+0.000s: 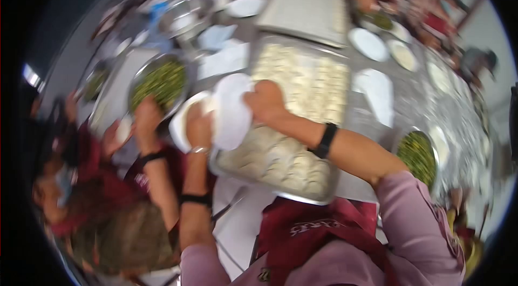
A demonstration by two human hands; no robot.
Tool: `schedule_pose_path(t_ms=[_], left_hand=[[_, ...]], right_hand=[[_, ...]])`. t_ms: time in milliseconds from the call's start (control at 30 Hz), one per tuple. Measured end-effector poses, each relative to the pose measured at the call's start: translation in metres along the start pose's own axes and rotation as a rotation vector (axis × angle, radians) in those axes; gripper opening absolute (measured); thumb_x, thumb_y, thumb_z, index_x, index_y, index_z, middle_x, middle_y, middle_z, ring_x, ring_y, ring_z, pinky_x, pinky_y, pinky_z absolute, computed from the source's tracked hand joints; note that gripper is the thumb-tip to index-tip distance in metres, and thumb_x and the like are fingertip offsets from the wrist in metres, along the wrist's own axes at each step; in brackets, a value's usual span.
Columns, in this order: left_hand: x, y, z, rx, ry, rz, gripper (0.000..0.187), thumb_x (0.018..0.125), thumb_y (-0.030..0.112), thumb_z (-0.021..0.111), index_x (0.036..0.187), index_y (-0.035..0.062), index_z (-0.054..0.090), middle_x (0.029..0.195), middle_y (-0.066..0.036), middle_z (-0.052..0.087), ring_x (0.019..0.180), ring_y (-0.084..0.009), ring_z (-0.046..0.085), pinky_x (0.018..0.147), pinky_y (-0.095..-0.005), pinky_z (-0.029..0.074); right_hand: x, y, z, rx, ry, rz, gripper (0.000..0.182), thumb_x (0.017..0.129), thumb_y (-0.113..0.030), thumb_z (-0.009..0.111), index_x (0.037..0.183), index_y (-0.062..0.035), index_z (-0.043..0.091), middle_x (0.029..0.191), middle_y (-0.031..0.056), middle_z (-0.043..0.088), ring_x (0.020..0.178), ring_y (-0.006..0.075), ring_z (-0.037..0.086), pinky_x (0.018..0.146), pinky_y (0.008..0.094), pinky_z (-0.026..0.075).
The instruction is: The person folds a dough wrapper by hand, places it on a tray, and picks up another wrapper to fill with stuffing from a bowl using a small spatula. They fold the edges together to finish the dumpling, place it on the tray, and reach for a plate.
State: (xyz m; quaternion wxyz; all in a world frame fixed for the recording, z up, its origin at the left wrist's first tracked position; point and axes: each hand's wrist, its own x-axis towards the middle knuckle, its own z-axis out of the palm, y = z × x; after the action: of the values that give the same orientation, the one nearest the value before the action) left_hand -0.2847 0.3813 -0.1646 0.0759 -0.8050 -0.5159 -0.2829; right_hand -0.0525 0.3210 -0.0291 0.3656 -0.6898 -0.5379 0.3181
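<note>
My right hand (265, 101) is closed on the right edge of a white plate (234, 116), which is tilted beside the dumpling tray. Just left of it, my left hand (199, 127) reaches over a second white plate (179, 127) with pale, round, flat pieces on it. The left fingers are smeared by motion, so their grip cannot be made out. Under my right forearm lies a metal tray (318, 198) with rows of pale folded dumplings (302, 83).
A co-worker's hand (148, 116) dips into a metal bowl of chopped green filling (162, 83) at left. Another bowl of green filling (416, 159) stands at right. Behind the dumplings is a large pale tray (302, 5). White plates (369, 44) and more people surround the table.
</note>
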Motion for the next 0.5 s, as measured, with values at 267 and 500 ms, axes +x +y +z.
schedule_pose_path(t_ms=[267, 500], left_hand=[[0.006, 0.018, -0.035, -0.230, -0.109, -0.030, 0.045, 0.090, 0.016, 0.060, 0.126, -0.0092, 0.053, 0.130, -0.029, 0.053, 0.124, -0.0436, 0.047, 0.108, -0.0461, 0.034], [-0.016, 0.011, -0.078, -0.388, -0.067, -0.164, 0.039, 0.091, 0.011, 0.056, 0.124, -0.0102, 0.054, 0.131, -0.026, 0.053, 0.123, -0.0391, 0.050, 0.108, -0.0437, 0.036]], right_hand=[[-0.015, 0.047, -0.180, 0.470, 0.413, 0.299, 0.022, 0.079, -0.011, 0.063, 0.074, 0.0106, 0.062, 0.066, 0.0158, 0.062, 0.045, 0.0231, 0.060, 0.035, 0.0355, 0.047], [-0.030, 0.158, -0.240, 0.837, 0.951, 0.445, 0.012, 0.080, 0.001, 0.051, 0.084, 0.0098, 0.059, 0.069, 0.0171, 0.061, 0.051, 0.0199, 0.058, 0.037, 0.0306, 0.040]])
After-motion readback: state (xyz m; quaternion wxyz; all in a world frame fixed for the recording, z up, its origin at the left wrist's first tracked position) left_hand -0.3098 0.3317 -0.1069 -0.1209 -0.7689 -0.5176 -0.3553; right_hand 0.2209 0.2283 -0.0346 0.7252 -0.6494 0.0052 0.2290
